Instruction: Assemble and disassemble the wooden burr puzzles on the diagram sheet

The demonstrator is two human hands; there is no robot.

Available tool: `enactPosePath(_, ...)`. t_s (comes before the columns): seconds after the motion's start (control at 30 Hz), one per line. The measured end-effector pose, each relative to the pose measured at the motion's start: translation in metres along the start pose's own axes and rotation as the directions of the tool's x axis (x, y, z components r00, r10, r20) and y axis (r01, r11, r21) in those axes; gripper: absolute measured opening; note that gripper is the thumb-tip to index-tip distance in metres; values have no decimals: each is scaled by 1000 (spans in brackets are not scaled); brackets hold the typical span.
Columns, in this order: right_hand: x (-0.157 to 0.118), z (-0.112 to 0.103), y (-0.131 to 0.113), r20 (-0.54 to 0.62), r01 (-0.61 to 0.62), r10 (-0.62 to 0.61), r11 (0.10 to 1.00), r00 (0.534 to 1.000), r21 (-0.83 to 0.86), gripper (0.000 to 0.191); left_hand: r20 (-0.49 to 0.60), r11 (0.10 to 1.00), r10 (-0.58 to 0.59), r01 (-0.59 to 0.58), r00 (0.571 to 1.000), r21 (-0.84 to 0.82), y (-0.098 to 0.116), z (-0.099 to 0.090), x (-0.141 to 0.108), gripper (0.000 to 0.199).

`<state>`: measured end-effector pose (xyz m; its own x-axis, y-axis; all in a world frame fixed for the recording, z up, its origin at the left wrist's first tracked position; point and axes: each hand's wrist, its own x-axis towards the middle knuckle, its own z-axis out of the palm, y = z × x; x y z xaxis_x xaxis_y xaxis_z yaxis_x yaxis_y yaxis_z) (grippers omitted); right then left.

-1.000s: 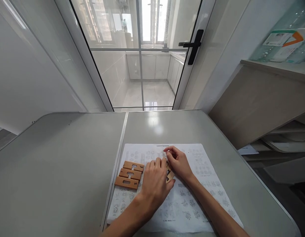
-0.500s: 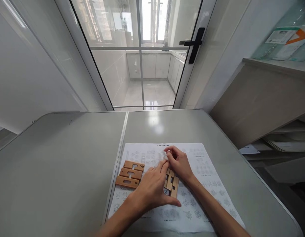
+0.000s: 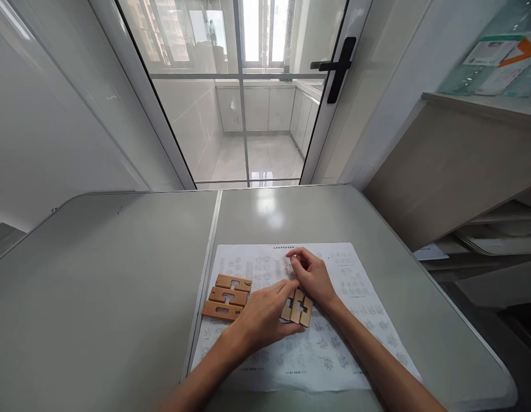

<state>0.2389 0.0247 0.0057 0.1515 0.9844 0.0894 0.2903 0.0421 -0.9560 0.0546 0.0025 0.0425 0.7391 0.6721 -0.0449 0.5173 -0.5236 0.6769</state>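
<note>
My left hand (image 3: 268,312) is closed around a row of pale notched wooden puzzle pieces (image 3: 296,309). Its thumb presses their near edge and its fingers reach over the far end, hiding part of them. Against the right side of these pieces sits my right hand (image 3: 312,274), fingers curled; whether anything is inside them is hidden. Left of my left hand lie three darker wooden puzzle pieces (image 3: 228,296), side by side, with slots and printed numbers. Under everything is a white instruction sheet (image 3: 368,343) with small printed diagrams.
The grey table (image 3: 119,303) has a pale seam (image 3: 209,234) running left of the sheet. Beyond its far edge stands a glass door with a black handle (image 3: 339,68). A shelf (image 3: 463,103) at the right carries clear bottles (image 3: 497,63).
My left thumb has drawn up to the near edge of the pale pieces, which now lie more evenly lined up. My right hand has barely moved, and the view has tilted slightly.
</note>
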Motion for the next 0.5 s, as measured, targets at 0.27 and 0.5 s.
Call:
enactPosePath(0.27, -2, -3, -5, -7, 13, -14, 1000, 1000, -7, 23, -44, 997, -36, 33, 998, -67, -3, 2, -1, 80)
enactPosePath(0.5, 0, -10, 6, 8, 71, -70, 992, 997, -101, 21, -2, 996, -19, 19, 1000, -88, -11, -1, -5, 83)
